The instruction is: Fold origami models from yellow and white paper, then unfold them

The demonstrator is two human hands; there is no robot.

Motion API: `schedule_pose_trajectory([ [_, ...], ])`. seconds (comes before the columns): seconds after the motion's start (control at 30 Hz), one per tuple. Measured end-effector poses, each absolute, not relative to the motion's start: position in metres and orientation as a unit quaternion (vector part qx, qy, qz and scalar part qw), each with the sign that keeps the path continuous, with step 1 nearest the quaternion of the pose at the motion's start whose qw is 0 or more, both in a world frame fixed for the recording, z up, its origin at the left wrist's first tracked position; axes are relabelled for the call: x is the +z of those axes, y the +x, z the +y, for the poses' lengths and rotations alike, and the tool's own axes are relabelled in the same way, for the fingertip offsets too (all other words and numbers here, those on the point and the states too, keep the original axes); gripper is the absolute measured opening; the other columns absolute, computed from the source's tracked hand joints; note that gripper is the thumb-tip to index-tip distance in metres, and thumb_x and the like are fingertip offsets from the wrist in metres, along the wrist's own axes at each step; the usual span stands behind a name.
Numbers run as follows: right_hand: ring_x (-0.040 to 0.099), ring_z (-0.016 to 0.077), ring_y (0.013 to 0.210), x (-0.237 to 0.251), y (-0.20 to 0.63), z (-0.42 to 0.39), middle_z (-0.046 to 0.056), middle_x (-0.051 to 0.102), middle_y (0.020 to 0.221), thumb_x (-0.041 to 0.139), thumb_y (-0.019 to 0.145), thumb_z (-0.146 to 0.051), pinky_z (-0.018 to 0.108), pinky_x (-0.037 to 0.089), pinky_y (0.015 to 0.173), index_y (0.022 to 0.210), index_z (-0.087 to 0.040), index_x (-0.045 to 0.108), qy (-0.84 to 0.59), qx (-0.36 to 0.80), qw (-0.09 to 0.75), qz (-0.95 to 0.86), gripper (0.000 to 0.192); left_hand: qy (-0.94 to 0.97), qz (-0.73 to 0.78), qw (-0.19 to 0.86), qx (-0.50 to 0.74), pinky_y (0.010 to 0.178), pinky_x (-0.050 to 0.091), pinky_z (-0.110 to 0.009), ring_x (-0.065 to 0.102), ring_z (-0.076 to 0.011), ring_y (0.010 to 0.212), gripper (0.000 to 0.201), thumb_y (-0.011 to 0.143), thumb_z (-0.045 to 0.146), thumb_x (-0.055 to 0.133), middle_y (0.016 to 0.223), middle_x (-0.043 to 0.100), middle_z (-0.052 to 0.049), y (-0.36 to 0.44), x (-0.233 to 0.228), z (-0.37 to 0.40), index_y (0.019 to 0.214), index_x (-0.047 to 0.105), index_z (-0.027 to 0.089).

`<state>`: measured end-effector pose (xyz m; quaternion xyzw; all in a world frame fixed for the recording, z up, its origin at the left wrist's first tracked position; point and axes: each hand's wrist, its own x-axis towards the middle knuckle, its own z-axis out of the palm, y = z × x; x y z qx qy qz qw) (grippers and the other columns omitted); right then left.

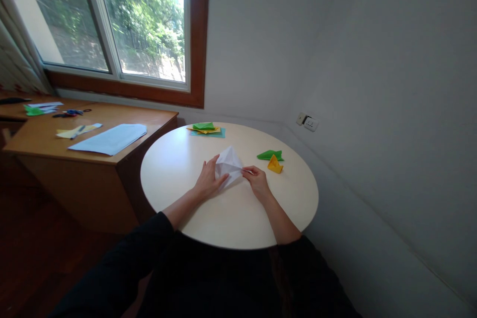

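Observation:
A folded white paper sheet [229, 164] lies on the round cream table [231, 218], shaped like a kite with a point toward the far side. My left hand [207, 179] presses on its left part, fingers curled over the edge. My right hand [256, 180] pinches the paper's right corner. Both forearms reach in from dark sleeves at the bottom.
A green folded paper [270, 155] and a small yellow folded paper [275, 164] sit right of my hands. A stack of coloured sheets [206, 130] lies at the table's far edge. A wooden desk [74, 159] with papers stands at left under the window; a wall socket [307, 121] is at right.

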<state>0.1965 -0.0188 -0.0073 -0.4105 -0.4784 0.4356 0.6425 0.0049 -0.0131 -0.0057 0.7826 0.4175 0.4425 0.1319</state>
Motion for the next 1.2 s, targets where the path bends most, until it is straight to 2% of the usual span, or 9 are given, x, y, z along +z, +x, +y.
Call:
schedule_pose_trajectory([
  [0.13,0.055,0.0115,0.062,-0.006,0.196,-0.021,-0.002,0.063,0.064,0.079,0.046,-0.031,0.028,0.045,0.067,0.064,-0.019,0.066,-0.396,0.470,0.634,-0.470,0.025,0.781,0.391,0.162,0.460,0.106,0.014,-0.051,0.034,-0.0265,0.126,0.067,0.078,0.040,0.051,0.136,0.037,-0.016,0.006,-0.003,-0.017,0.135,0.021,0.018],
  [0.27,0.057,0.0126,0.064,-0.004,0.195,-0.023,-0.002,0.064,0.065,0.079,0.045,-0.031,0.029,0.046,0.070,0.065,-0.019,0.066,-0.395,0.494,0.614,-0.472,0.027,0.774,0.386,0.208,0.457,0.102,0.025,-0.050,0.041,-0.0278,0.121,0.066,0.079,0.034,0.052,0.130,0.045,-0.018,0.006,0.004,-0.024,0.135,0.021,0.017],
  [0.47,0.057,0.0122,0.066,-0.003,0.196,-0.025,-0.003,0.064,0.067,0.080,0.046,-0.028,0.030,0.045,0.073,0.065,-0.020,0.066,-0.381,0.510,0.600,-0.484,0.025,0.785,0.370,0.211,0.450,0.093,0.038,-0.046,0.049,-0.0280,0.113,0.062,0.080,0.030,0.050,0.128,0.047,-0.018,0.005,0.004,-0.025,0.135,0.025,0.016],
  [0.67,0.058,0.0124,0.067,-0.003,0.196,-0.026,-0.003,0.064,0.068,0.079,0.047,-0.027,0.030,0.045,0.074,0.066,-0.021,0.067,-0.381,0.518,0.590,-0.489,0.024,0.796,0.348,0.196,0.455,0.092,0.039,-0.041,0.052,-0.0244,0.109,0.050,0.084,0.029,0.044,0.122,0.054,-0.012,0.005,0.004,-0.026,0.132,0.033,0.020],
  [0.8,0.058,0.0122,0.067,-0.004,0.196,-0.025,-0.003,0.065,0.069,0.079,0.046,-0.026,0.029,0.045,0.074,0.066,-0.021,0.067,-0.384,0.520,0.588,-0.487,0.024,0.803,0.344,0.175,0.454,0.093,0.039,-0.039,0.054,-0.0218,0.103,0.040,0.085,0.028,0.042,0.114,0.058,-0.011,0.005,0.005,-0.026,0.123,0.044,0.019],
  [1.0,0.057,0.0118,0.066,-0.005,0.196,-0.025,-0.003,0.065,0.069,0.078,0.047,-0.024,0.029,0.044,0.073,0.066,-0.021,0.067,-0.382,0.527,0.584,-0.484,0.023,0.807,0.324,0.130,0.476,0.102,0.031,-0.041,0.057,-0.0189,0.095,0.029,0.085,0.025,0.042,0.102,0.063,-0.008,0.005,0.001,-0.020,0.110,0.054,0.018],
  [1.2,0.058,0.0118,0.067,-0.003,0.196,-0.026,-0.002,0.066,0.069,0.079,0.047,-0.024,0.028,0.045,0.072,0.068,-0.021,0.067,-0.376,0.536,0.584,-0.480,0.024,0.807,0.312,0.101,0.491,0.095,0.039,-0.039,0.058,-0.0197,0.094,0.024,0.084,0.023,0.044,0.096,0.065,-0.009,0.005,0.003,-0.019,0.103,0.058,0.017],
])
